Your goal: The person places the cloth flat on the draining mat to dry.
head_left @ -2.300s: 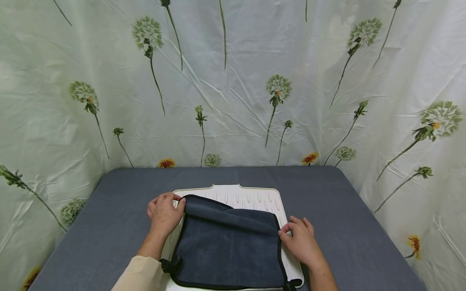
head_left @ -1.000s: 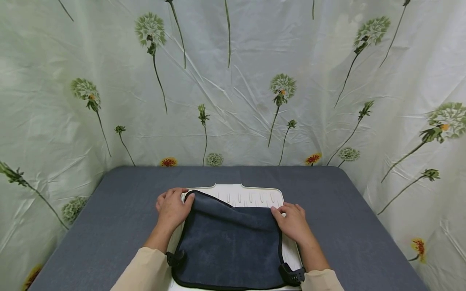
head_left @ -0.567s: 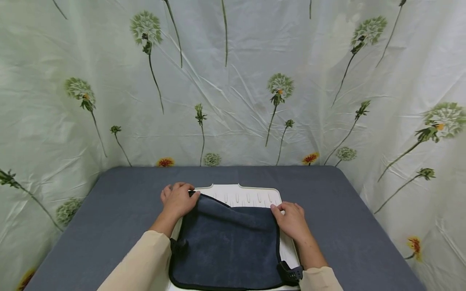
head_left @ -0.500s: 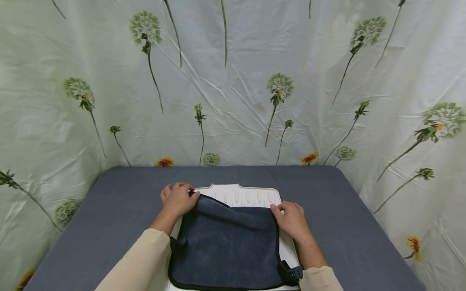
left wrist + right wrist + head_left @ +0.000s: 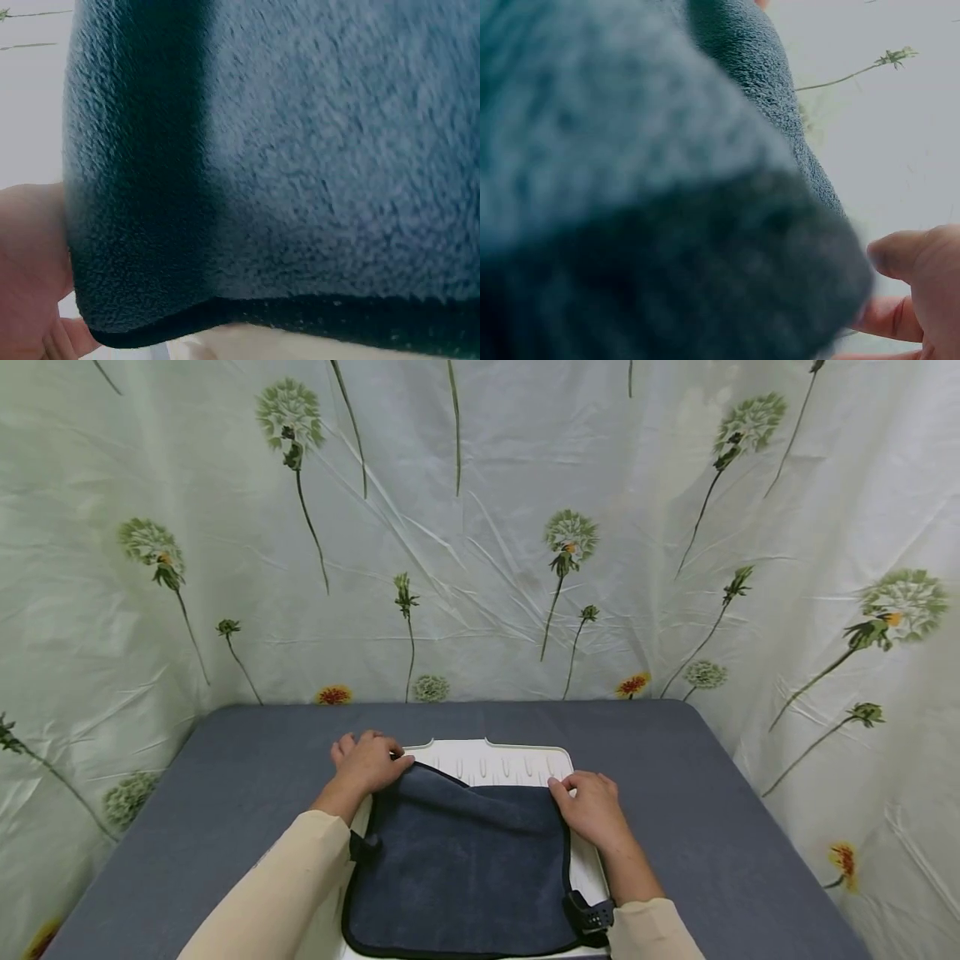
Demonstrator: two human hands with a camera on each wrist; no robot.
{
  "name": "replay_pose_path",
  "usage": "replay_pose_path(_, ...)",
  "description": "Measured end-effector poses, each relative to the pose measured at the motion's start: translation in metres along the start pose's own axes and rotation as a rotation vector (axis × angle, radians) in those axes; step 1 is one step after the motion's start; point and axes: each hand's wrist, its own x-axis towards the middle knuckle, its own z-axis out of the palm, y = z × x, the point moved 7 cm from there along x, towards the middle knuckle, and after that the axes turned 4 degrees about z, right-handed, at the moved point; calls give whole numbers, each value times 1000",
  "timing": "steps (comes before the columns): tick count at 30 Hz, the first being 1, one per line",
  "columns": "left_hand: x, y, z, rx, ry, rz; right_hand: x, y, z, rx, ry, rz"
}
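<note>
White dandelion-printed curtain: soft, even light; sheen along creases.
Grey matte tabletop: dim, flat tone.
Navy plush cloth with black edging: shadow under top fold; teal-tinted at both wrists, heavily blurred at right.
Wrist-view backgrounds: pale, washed out.

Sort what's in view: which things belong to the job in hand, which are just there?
In the job:
- dark blue cloth, black-edged
- left hand and right hand, holding its far corners
- white ribbed board, under the cloth; probably part of it

Just there:
- grey table
- flower-print curtain behind
- right black wrist unit, worn
</note>
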Motion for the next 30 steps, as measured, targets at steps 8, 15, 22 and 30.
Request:
replay_pose_path(8, 1, 0, 7, 58, -29, 17, 1, -5, 4, -61, 6, -23)
replay_pose_path(15, 1, 2, 12, 72, -24, 8, 2, -5, 7, -28, -8, -8)
replay_pose_path(22, 1, 6, 13, 85, -31, 24, -1, -4, 7, -51, -29, 21)
replay_pose_path(30, 2, 8, 17, 67, -23, 34, -2, -4, 5, -34, -24, 5)
